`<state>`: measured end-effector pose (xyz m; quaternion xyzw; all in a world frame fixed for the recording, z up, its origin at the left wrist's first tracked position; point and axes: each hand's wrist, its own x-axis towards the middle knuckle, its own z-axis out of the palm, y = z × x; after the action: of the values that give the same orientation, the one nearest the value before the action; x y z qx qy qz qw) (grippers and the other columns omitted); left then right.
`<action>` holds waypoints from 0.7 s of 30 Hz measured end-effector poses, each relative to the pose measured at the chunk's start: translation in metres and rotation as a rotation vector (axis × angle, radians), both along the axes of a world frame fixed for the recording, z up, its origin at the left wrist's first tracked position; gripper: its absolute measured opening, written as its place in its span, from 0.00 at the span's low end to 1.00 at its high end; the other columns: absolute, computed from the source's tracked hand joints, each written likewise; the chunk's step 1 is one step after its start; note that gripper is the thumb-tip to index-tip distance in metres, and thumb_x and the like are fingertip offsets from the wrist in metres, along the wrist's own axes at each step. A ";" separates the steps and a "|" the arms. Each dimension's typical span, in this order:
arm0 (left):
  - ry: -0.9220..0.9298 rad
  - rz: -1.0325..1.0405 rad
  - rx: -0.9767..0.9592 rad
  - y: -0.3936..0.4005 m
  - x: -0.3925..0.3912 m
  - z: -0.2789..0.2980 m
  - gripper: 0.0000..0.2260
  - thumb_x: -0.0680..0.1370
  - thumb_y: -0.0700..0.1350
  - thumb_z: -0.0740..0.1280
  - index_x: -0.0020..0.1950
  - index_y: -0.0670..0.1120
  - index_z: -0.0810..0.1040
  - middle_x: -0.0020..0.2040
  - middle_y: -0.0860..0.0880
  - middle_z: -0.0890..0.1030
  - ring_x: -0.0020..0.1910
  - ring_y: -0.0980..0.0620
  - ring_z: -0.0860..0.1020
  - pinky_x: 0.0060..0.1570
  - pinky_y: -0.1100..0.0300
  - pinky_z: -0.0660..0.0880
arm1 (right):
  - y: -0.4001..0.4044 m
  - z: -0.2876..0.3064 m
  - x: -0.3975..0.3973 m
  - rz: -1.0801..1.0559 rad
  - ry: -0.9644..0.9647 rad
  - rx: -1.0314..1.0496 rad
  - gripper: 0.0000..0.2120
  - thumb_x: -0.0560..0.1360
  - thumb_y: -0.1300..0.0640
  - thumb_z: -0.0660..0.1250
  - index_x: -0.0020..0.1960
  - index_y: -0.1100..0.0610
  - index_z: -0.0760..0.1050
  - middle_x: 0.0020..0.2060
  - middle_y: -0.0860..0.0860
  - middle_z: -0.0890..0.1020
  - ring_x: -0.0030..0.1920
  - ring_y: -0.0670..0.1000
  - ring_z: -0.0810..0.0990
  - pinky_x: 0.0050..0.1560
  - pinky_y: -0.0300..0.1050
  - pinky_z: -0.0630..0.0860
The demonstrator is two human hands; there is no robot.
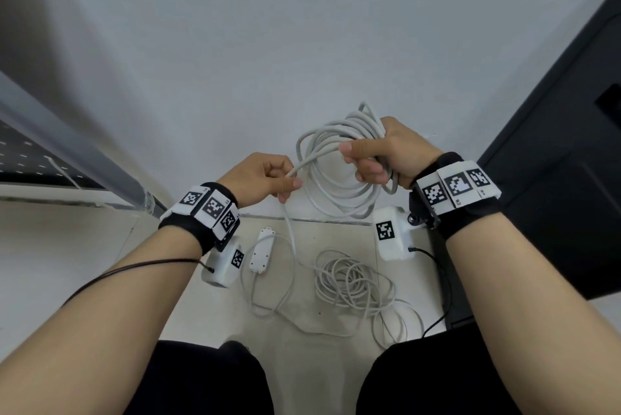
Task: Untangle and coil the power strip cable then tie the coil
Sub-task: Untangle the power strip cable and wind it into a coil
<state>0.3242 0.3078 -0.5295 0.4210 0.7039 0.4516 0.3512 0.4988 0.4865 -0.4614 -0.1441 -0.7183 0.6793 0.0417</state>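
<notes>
Hands coiling the cable

The right hand [386, 154] is gripping the coil [339, 172]; the left hand [265, 179] is pinching the cable [291, 229], which is hanging down to the strip [262, 250] on the floor [336, 233].

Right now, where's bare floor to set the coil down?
Bare: the pale floor left of the left hand. Crowded: the power strip and loose cable fill the middle below the coil that the right hand grips.
</notes>
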 end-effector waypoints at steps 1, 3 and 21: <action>0.007 0.003 -0.034 -0.002 -0.003 -0.007 0.08 0.76 0.39 0.72 0.37 0.44 0.78 0.34 0.37 0.80 0.34 0.51 0.79 0.42 0.61 0.75 | 0.001 0.002 0.001 -0.005 0.019 -0.003 0.12 0.76 0.62 0.68 0.34 0.62 0.76 0.18 0.51 0.67 0.18 0.50 0.64 0.32 0.43 0.73; 0.054 0.000 -0.131 -0.007 -0.010 -0.020 0.07 0.77 0.41 0.71 0.39 0.44 0.81 0.40 0.40 0.85 0.40 0.53 0.80 0.44 0.59 0.75 | 0.004 0.006 0.003 -0.004 0.054 -0.003 0.13 0.76 0.60 0.69 0.33 0.61 0.76 0.18 0.51 0.67 0.18 0.50 0.64 0.33 0.43 0.74; -0.198 0.379 0.208 0.001 -0.020 0.048 0.05 0.82 0.41 0.60 0.48 0.48 0.74 0.23 0.55 0.64 0.20 0.57 0.59 0.22 0.69 0.58 | 0.011 0.000 0.001 -0.117 0.091 0.097 0.07 0.77 0.64 0.68 0.40 0.62 0.78 0.32 0.57 0.82 0.29 0.56 0.76 0.39 0.50 0.75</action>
<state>0.3038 0.3084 -0.4818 0.2689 0.6821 0.6188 0.2821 0.4994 0.4980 -0.4611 -0.1526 -0.7381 0.6461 0.1206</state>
